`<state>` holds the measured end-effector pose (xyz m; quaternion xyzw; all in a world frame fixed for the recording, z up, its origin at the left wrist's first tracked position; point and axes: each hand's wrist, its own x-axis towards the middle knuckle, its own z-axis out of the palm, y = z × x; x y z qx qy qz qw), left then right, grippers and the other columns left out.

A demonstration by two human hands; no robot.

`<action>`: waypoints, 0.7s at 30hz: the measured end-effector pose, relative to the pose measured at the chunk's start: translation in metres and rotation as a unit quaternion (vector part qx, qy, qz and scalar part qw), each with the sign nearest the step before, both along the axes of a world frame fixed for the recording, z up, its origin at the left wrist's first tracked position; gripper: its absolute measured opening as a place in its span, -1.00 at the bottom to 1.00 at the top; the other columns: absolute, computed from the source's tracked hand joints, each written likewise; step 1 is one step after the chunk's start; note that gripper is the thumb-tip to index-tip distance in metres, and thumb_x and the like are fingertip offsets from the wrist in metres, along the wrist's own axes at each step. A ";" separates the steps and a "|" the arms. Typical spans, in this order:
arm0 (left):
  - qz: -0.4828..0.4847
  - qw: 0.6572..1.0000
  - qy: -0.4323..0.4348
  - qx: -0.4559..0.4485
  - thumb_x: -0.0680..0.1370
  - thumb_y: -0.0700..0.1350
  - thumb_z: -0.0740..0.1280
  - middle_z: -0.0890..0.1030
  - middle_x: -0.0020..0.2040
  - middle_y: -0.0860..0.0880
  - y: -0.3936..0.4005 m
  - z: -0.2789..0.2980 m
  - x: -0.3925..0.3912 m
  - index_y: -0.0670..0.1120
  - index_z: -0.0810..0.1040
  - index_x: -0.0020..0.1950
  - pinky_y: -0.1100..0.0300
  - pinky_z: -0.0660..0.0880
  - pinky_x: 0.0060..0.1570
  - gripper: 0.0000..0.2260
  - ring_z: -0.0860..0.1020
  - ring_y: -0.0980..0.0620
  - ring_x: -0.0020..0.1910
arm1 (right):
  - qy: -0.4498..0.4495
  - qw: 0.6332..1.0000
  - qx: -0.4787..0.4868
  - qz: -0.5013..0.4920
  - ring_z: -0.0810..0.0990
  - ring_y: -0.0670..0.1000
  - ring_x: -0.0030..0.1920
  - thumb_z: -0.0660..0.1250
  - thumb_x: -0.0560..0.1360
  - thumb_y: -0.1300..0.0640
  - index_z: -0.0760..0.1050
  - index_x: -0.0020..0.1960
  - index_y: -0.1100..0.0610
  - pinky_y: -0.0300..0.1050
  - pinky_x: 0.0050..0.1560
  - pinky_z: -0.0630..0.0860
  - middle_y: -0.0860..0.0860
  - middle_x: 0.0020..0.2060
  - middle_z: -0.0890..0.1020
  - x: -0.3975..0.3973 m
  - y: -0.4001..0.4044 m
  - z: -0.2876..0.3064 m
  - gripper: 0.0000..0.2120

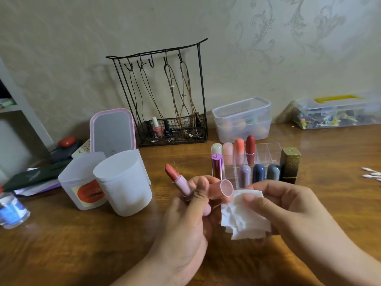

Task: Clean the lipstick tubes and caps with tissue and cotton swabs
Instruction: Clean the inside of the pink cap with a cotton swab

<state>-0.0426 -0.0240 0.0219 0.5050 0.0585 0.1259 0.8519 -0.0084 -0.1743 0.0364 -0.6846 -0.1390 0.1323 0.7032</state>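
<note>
From the head view, the left hand grips an open pink lipstick tube (bullet tilted up-left) and its cap, fingers curled round both. The right hand pinches a crumpled tissue just right of the cap, above the worktop. Cotton swabs lie far right.

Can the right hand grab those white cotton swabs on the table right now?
Probably not yet. The right hand is pinching the crumpled white tissue, so its fingers are busy. The white cotton swabs lie uncovered on the brown wooden table to its right, with nothing between.
</note>
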 end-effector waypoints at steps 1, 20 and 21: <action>-0.001 1.000 0.002 0.017 0.40 0.09 0.44 0.63 -0.23 -0.16 0.001 -0.001 0.000 -0.10 0.64 -0.15 -0.08 0.49 0.18 -0.75 0.59 -0.08 -0.10 | -0.010 1.000 -0.003 0.002 0.68 0.01 -0.36 0.41 0.43 0.12 0.70 -0.16 0.14 -0.20 -0.47 0.51 0.12 -0.29 0.72 0.000 0.000 0.000 -0.88; 0.030 0.996 0.039 0.070 0.37 0.11 0.33 0.65 -0.13 -0.16 0.001 -0.001 -0.002 -0.03 0.67 -0.18 -0.25 0.39 0.28 -0.75 0.54 -0.21 0.04 | -0.058 0.996 0.028 0.055 0.65 0.20 -0.48 0.39 0.44 0.23 0.74 -0.17 0.01 -0.11 -0.49 0.57 0.23 -0.39 0.68 -0.006 0.000 0.005 -0.82; 0.021 0.998 0.040 0.053 0.37 0.09 0.33 0.67 -0.13 -0.18 0.000 -0.001 -0.001 -0.04 0.67 -0.22 -0.24 0.43 0.24 -0.77 0.58 -0.23 0.03 | -0.057 0.997 0.029 0.053 0.65 0.21 -0.49 0.40 0.44 0.23 0.74 -0.18 0.01 -0.10 -0.49 0.57 0.24 -0.39 0.67 -0.006 0.000 0.006 -0.82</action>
